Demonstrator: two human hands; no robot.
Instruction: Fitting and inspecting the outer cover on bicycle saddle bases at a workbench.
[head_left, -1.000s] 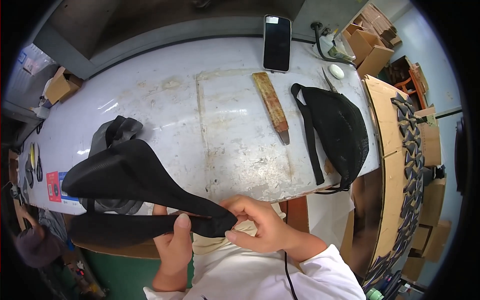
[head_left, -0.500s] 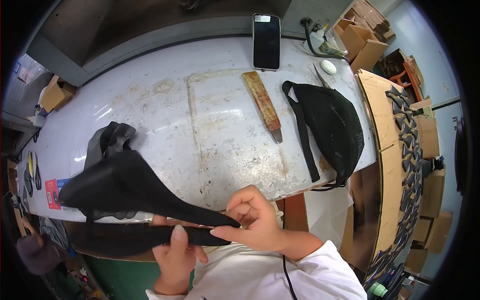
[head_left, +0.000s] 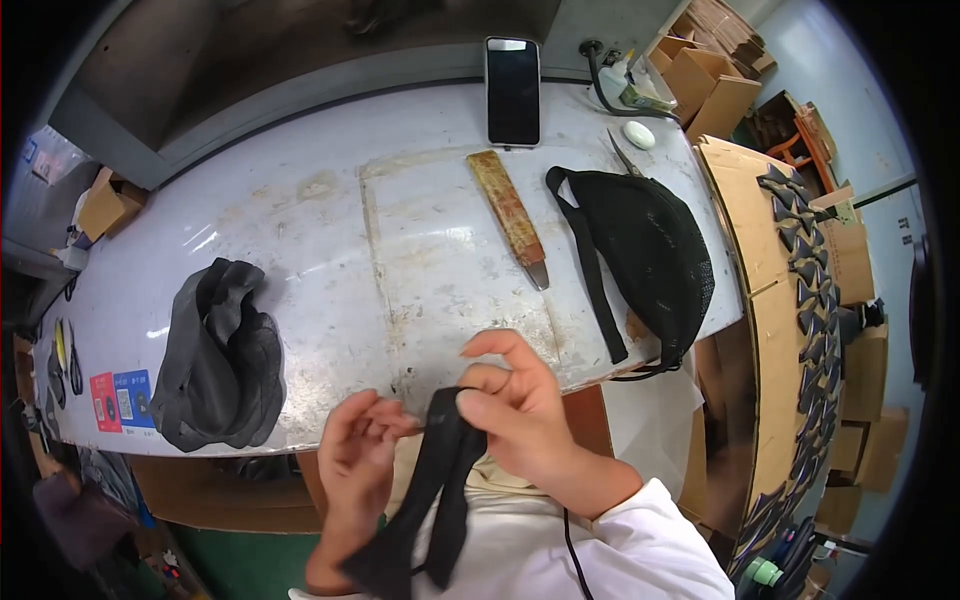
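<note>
Fingers of the right hand [head_left: 530, 425] pinch one end of a black fabric piece [head_left: 425, 480] that dangles lengthwise toward the near side, slanting left. Left hand [head_left: 355, 450] is half-curled just left, can't tell if it's gripping anything. Near-left below the table [head_left: 310, 300], a cardboard box [head_left: 230, 505] has something dark inside.

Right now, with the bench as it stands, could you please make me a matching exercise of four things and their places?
Things:
1. Black looped fabric
2. Phone
3. Crumpled dark fabric
4. Black mesh piece

Places:
A. On the left part of the table, beside a red-and-blue print
B. Pinched by the right hand
C. On the right part of the table, beside a tool with a yellowish-brown handle
D. At the table's far edge

Right pairs: 1-B, 2-D, 3-A, 4-C.
</note>
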